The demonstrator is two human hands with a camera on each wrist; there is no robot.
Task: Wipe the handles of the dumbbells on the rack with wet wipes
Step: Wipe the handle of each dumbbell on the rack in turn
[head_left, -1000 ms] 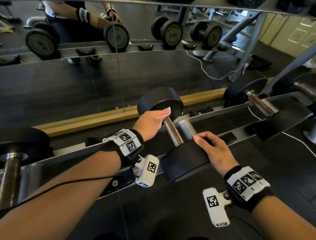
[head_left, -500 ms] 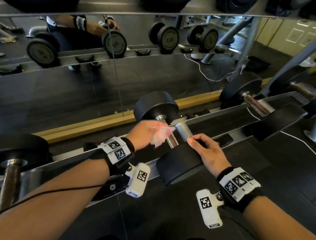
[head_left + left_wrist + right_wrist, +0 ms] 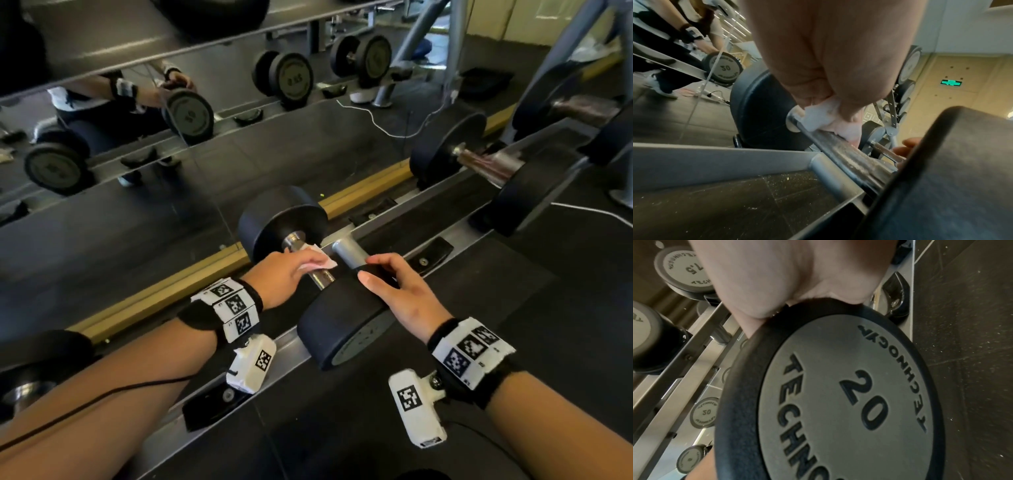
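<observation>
Your left hand (image 3: pixel 287 272) pinches the wet wipe (image 3: pixel 317 262) against the middle dumbbell's handle (image 3: pixel 317 270) on the rack (image 3: pixel 455 236); your right hand (image 3: pixel 400 291) rests spread on its near head (image 3: pixel 342 325). Judging by this, neighbouring handles remain.

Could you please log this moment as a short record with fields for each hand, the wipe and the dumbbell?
left hand: presses the wet wipe onto the handle, near the far weight
right hand: rests on the near weight head, fingers over its top edge
dumbbell: lies across the rack rail; end plate reads 20
next dumbbell: to the right, untouched
</observation>
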